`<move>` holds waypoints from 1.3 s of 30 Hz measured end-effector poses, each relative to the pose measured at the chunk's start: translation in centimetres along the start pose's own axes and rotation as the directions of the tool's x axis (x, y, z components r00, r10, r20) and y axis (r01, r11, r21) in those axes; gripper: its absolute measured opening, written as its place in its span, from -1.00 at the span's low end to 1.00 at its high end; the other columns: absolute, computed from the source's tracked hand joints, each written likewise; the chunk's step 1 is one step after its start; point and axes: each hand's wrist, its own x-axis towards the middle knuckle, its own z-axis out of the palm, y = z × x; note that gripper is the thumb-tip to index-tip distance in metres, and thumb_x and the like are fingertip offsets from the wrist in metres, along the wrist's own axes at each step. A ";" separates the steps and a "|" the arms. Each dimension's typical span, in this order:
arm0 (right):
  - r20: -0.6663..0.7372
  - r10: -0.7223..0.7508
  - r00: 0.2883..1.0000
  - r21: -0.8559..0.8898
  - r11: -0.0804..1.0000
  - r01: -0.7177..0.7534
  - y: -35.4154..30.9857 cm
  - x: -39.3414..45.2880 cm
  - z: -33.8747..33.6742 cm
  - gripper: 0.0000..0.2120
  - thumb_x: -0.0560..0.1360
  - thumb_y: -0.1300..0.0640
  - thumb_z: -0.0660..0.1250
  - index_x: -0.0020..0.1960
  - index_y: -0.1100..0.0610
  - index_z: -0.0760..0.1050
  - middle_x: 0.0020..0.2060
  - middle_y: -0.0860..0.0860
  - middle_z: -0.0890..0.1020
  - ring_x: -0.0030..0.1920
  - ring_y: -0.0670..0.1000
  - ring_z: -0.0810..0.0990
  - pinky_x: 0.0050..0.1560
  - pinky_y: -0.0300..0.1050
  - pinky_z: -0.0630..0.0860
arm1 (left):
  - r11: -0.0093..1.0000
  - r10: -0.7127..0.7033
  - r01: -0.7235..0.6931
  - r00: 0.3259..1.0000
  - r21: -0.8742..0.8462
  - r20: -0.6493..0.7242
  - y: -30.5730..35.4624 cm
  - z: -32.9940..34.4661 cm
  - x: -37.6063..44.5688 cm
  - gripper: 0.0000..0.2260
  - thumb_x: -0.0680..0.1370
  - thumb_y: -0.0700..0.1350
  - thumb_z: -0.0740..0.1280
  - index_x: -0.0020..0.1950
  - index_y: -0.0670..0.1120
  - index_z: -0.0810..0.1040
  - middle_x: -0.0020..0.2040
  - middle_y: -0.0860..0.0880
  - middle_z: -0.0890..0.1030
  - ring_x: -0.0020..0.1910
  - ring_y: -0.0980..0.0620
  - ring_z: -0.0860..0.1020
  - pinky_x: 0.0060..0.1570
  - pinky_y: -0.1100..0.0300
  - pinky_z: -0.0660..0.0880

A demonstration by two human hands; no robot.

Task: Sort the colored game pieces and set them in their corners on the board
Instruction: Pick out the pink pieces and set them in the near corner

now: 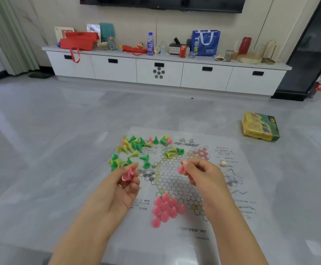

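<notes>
Fingers (193, 165) of the right hand (203, 175) are pinched together on one pink cone piece (180, 169), held in the air above the middle of the printed board sheet (232, 197). Fingers of the left hand (121, 185) are curled round a small bunch of pink pieces (128, 174), also lifted off the sheet, just left of the hexagon grid.

Nearer than both hands, between the wrists, a pink cluster (165, 207) stands packed in the near corner of the star; a few of these cones lean or lie at the edge of the group. Just beyond the left fingers lies a loose heap of green and yellow-green pieces (131, 150), mixed together and mostly tipped on their sides, with a few pink ones among them at the far edge. Beyond the right fingers, a few green and yellow cones (173, 152) lie on the upper grid, close to a printed pink corner.

Further off on the grey floor sits the yellow game box (260, 126), and past that a white cabinet (165, 71) crowded with bags and bottles.

Risks, as I judge them: the left bunch is loosely held, so a cone could slip out and topple the standing cluster. The two greens look alike and could be missorted. The sheet looks thin, and a wrist dragging on it could shift everything.
</notes>
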 end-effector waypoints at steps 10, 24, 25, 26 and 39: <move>0.198 0.126 0.972 -0.304 0.951 -0.061 1.1 0.4 1.0 -0.89 0.45 0.13 0.38 -0.24 0.11 0.61 -0.24 0.00 0.71 -0.13 0.02 0.66 -0.02 -0.03 0.53 | 0.985 -0.039 0.034 0.999 -0.172 -0.027 0.8 -0.9 0.2 -0.84 0.48 -0.32 0.13 -0.15 -0.24 0.50 -0.48 -0.06 0.52 -0.59 0.12 0.44 -0.59 0.39 0.41; 0.315 0.212 0.925 -0.329 0.939 -0.103 1.0 0.9 2.0 -0.90 0.45 0.20 0.38 -0.22 0.19 0.60 -0.30 0.06 0.68 -0.46 -0.03 0.53 -0.48 -0.23 0.41 | 0.976 -0.059 0.058 0.998 -0.209 0.002 1.6 -1.6 0.0 -0.85 0.50 -0.30 0.15 -0.05 -0.24 0.50 -0.51 -0.05 0.53 -0.59 0.11 0.45 -0.57 0.40 0.41; 0.323 0.214 0.922 -0.340 0.935 -0.098 1.1 0.8 2.1 -0.90 0.45 0.20 0.38 -0.23 0.18 0.60 -0.31 0.05 0.68 -0.48 -0.04 0.51 -0.48 -0.23 0.40 | 0.976 -0.057 0.058 0.998 -0.211 0.007 1.6 -1.6 0.1 -0.86 0.50 -0.30 0.16 -0.05 -0.23 0.50 -0.51 -0.05 0.53 -0.59 0.11 0.45 -0.57 0.39 0.41; 0.330 0.215 0.919 -0.345 0.934 -0.094 1.1 0.8 2.1 -0.89 0.45 0.21 0.38 -0.24 0.18 0.60 -0.32 0.05 0.68 -0.50 -0.04 0.50 -0.49 -0.23 0.39 | 0.976 -0.056 0.057 0.998 -0.212 0.010 1.7 -1.6 0.1 -0.86 0.50 -0.30 0.16 -0.04 -0.23 0.50 -0.51 -0.05 0.53 -0.59 0.11 0.45 -0.57 0.39 0.41; 0.344 0.216 0.914 -0.359 0.929 -0.085 1.0 0.3 2.3 -0.87 0.46 0.22 0.36 -0.26 0.19 0.59 -0.33 0.11 0.67 -0.52 -0.06 0.52 -0.54 -0.28 0.39 | 0.976 -0.060 0.061 0.998 -0.210 0.014 1.6 -1.5 -0.2 -0.87 0.50 -0.30 0.17 -0.07 -0.23 0.50 -0.51 -0.05 0.52 -0.58 0.11 0.45 -0.58 0.39 0.41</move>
